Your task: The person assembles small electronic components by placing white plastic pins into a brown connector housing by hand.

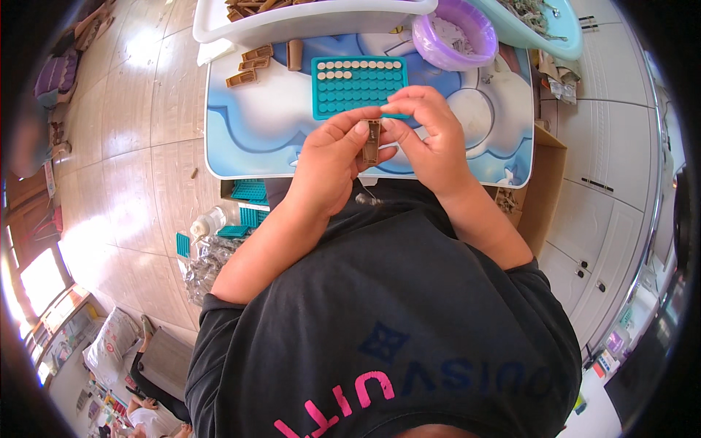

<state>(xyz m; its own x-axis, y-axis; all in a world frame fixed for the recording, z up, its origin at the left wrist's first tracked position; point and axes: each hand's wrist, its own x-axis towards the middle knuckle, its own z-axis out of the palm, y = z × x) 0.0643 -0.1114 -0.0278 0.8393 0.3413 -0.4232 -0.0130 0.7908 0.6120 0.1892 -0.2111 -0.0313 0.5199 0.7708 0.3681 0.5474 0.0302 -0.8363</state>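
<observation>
A small brown trough-shaped piece (372, 152) sits near the centre of the frame, its narrow hollow facing up. The left hand (325, 157) grips it between thumb and fingers; the right hand (438, 135) has its thumb at the piece's upper end, but whether it pinches anything cannot be told. Just above, a teal tray (317, 93) with off-white discs (363, 66) in its top rows lies on the desk (244, 120). Similar brown pieces (255, 54) lie upper left; a purple basin (491, 40) stands upper right.
</observation>
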